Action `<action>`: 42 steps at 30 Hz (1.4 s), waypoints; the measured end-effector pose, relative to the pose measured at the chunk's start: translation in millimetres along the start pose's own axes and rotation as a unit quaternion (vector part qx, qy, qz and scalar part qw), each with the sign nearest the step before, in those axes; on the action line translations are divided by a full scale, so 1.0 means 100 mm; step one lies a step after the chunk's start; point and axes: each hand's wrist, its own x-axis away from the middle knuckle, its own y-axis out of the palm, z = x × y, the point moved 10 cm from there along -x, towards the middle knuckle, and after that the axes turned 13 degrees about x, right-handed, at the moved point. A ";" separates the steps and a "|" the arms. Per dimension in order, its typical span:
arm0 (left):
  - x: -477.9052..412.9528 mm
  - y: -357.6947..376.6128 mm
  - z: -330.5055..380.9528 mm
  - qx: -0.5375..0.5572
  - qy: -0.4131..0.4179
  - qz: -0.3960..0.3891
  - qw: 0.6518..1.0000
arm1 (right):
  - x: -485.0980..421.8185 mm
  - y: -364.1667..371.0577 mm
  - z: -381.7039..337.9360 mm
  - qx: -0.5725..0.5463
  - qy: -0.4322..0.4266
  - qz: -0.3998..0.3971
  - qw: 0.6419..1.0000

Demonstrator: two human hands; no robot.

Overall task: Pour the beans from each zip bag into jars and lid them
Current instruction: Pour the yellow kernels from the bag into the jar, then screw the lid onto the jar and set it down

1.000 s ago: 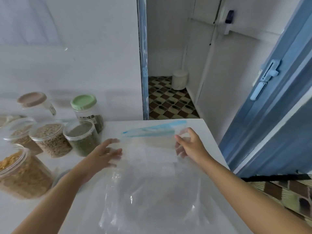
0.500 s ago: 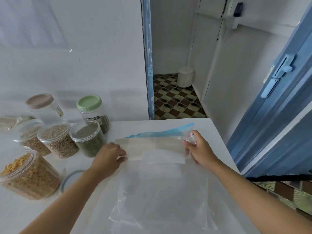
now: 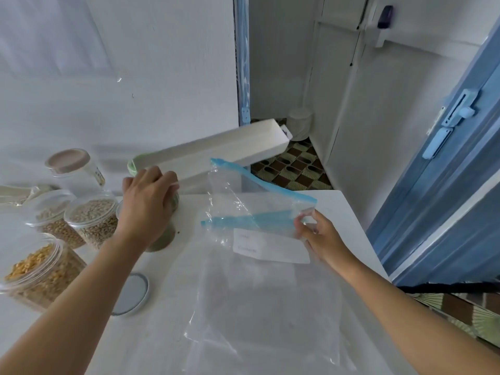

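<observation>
An empty clear zip bag (image 3: 259, 288) with a blue zip strip and a white label lies on the white table (image 3: 349, 212), its mouth open and one lip raised. My right hand (image 3: 319, 239) pinches the bag's top right corner. My left hand (image 3: 146, 204) is raised over an open jar of green beans (image 3: 162, 239), which it partly hides, and its fingers curl on the near end of a long white tray (image 3: 224, 150) tilted above the table. Three open jars hold beans: one of yellow beans (image 3: 35, 269) and two tan ones (image 3: 94, 220) (image 3: 51, 223).
A pink-lidded jar (image 3: 70, 163) and a green-lidded jar (image 3: 132, 165) stand at the back by the wall. A grey lid (image 3: 130, 293) lies loose on the table near my left forearm. The table's right edge borders a blue door (image 3: 446, 185) and a tiled doorway.
My left hand let go of the bag's left corner and rose to the white tray, which has come into view. The bag's mouth has opened; my right hand keeps its corner.
</observation>
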 end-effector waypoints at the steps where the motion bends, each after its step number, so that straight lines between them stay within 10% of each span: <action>1: -0.04 -0.06 -0.03 0.002 -0.008 0.010 1.000 | -0.04 0.05 0.03 0.015 0.005 -0.007 1.000; 12: 0.19 0.29 -0.08 0.125 -0.025 -0.047 0.991 | -0.49 0.28 0.08 0.353 -0.009 -0.035 0.935; 23: 0.89 0.94 -0.08 0.162 -0.054 -0.169 0.971 | 0.09 -0.02 0.38 0.328 0.057 0.037 0.942; 28: 1.13 1.14 -0.12 0.170 -0.046 -0.248 0.953 | 0.41 -0.05 0.04 0.400 -0.058 0.066 0.912; 34: 1.38 1.14 0.02 0.157 -0.004 -0.282 0.946 | 0.70 0.41 -0.03 0.430 -0.157 -0.111 0.882; 42: 1.41 1.14 0.06 0.130 -0.007 -0.289 0.949 | 0.98 0.53 -0.01 0.516 -0.280 -0.015 0.810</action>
